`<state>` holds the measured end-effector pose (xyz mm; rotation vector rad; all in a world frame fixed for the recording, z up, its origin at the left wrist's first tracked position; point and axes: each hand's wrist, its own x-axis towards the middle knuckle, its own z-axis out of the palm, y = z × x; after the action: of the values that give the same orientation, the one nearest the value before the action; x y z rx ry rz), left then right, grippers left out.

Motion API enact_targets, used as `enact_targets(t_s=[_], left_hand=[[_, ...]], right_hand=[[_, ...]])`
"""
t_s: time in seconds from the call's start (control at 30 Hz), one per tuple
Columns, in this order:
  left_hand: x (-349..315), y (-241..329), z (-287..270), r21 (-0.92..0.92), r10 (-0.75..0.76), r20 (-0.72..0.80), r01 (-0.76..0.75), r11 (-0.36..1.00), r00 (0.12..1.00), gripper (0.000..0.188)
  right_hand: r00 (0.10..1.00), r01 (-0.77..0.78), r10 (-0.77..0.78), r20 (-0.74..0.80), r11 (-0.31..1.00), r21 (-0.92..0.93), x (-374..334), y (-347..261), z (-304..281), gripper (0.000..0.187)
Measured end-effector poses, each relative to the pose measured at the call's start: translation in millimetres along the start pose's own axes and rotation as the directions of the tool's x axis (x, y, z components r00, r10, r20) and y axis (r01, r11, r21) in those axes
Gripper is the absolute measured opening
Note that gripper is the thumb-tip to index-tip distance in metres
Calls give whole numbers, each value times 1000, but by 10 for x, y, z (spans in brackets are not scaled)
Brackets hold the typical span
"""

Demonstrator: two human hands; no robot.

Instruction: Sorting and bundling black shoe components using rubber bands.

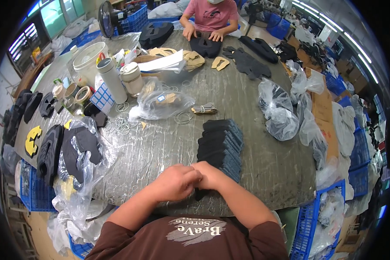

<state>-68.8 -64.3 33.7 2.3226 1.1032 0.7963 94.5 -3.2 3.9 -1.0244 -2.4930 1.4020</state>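
Note:
My left hand (pixel 177 180) is closed, its curled fingers meeting my right hand (pixel 209 176) close to the table's near edge. The right hand bends inward with its fingers curled under and mostly hidden. Whatever lies between the two hands is covered by them. A bit of dark cloth (pixel 199 193) pokes out below the right hand. Just beyond both hands, a row of overlapping black fabric pieces (pixel 214 141) with blue-grey edges runs away from me. Past its far end sits a small banded bundle of flat strips (pixel 204 108).
Loose rubber bands (pixel 123 125), a clear plastic bag (pixel 164 104), a grey bottle (pixel 111 80) and a jar (pixel 131 79) stand left of centre. Black pieces (pixel 79 149) lie at left, knotted plastic bags (pixel 279 115) at right. Across the table, a person in pink (pixel 210 17) handles a black piece (pixel 205 45).

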Motion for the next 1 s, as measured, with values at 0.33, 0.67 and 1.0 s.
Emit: enact_targets(t_s=[0.33,0.67,1.0], left_hand=[[-6,-188,83,-223,-421,-264,370,902,868,26],[182,-791,79,-348,-488,-219,399,848,845,13],[822,-1525,-419,389,-112,-682,488,781,723,31]], right_hand=[[998,-22,65,2,311,950,81,141,-408,30],[991,104,26,-129,444,890,546,381,-1139,40],[869,-18,-333,-366,717,-696,1422,866,-1342,49]])
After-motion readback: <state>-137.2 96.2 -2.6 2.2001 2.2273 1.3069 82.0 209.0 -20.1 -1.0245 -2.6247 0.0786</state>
